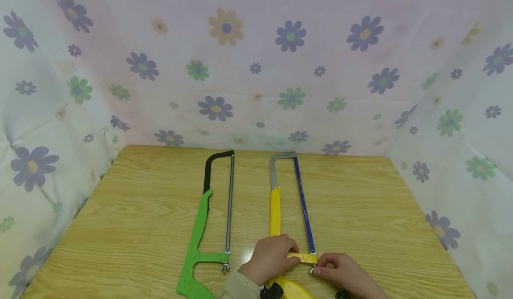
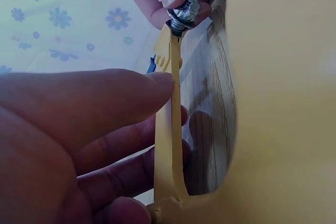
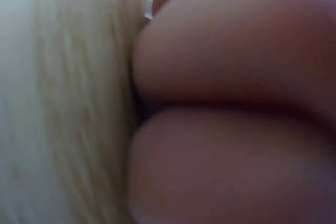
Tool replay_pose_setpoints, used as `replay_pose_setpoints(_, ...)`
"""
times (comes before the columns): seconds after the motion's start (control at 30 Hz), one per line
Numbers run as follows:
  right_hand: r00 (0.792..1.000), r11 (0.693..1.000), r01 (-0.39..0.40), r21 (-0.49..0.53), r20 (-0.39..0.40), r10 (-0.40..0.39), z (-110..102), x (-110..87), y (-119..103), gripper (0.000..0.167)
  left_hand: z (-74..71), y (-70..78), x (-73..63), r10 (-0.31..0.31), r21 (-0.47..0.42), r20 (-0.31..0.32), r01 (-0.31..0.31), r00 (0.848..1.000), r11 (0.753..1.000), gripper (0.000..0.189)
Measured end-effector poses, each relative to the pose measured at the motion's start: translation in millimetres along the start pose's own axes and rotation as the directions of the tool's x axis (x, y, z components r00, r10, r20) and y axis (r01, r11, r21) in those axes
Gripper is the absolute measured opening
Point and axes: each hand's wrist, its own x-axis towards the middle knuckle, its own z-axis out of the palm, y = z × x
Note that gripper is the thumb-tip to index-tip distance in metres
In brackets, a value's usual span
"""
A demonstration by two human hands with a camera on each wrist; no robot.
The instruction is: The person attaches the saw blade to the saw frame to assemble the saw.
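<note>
A yellow hacksaw [image 1: 275, 210] with a grey front bow and a blue blade [image 1: 304, 205] lies on the wooden table. My left hand [image 1: 270, 256] grips its yellow crossbar [image 2: 169, 156], thumb on one side and fingers curled round the other. At the crossbar's outer end my right hand [image 1: 344, 272] pinches the metal wing nut [image 2: 185, 13] between thumb and fingers. In the right wrist view only blurred curled fingers [image 3: 220, 156] show, close against the table; the nut is hidden there.
Left of the yellow saw lies a green hacksaw [image 1: 196, 236] with a black bow, a grey blade [image 1: 230, 201] and its own wing nut [image 1: 225, 268]. The wooden table [image 1: 132, 210] ends at a flower-patterned cloth [image 1: 256, 67] behind and at both sides.
</note>
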Motion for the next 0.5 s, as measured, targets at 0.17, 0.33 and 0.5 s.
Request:
replay_pose_setpoints(0.17,1.000,1.000,0.013,-0.001,-0.005,-0.013,-1.4,-0.6,0.9,0.028,-0.6,0.7,-0.9,0.003,0.005,-0.006,-0.003,1.000,1.000,0.009)
replay_pose_setpoints(0.33,1.000,1.000,0.012,0.015,-0.003,-0.012,-1.5,-1.0,0.6,0.029,-1.5,1.5,-1.4,0.007,-0.004,-0.009,-0.007,1.000,1.000,0.008)
replay_pose_setpoints(0.5,1.000,1.000,-0.013,0.021,-0.006,0.013,-0.7,-1.1,-0.1,0.031,-0.6,1.0,-1.0,0.012,-0.004,-0.006,-0.013,1.000,1.000,0.007)
